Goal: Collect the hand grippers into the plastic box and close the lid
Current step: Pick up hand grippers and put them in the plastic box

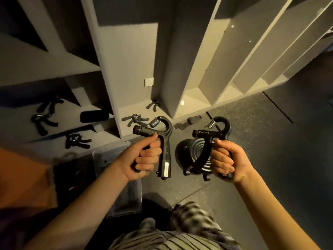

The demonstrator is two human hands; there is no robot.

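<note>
My left hand (pixel 144 157) grips a black hand gripper (pixel 164 145) with a steel spring, held up over the floor. In my right hand (pixel 228 162) is a second black hand gripper (pixel 207 141) of the same kind, fingers curled round its handle. Below my left forearm a clear plastic box (pixel 124 193) stands on the floor, its top hard to make out. Several more hand grippers lie on the low shelves: one (pixel 135 120) just beyond my left hand, one (pixel 153 105) in the corner, others at the left (pixel 42 121) and lower left (pixel 77 140).
White open shelving (pixel 126 73) rises ahead and to the right. A black coiled round object (pixel 191 159) sits on the dark floor between my hands. A black cylinder (pixel 94 116) lies on a left shelf. An orange surface (pixel 23 177) fills the left edge.
</note>
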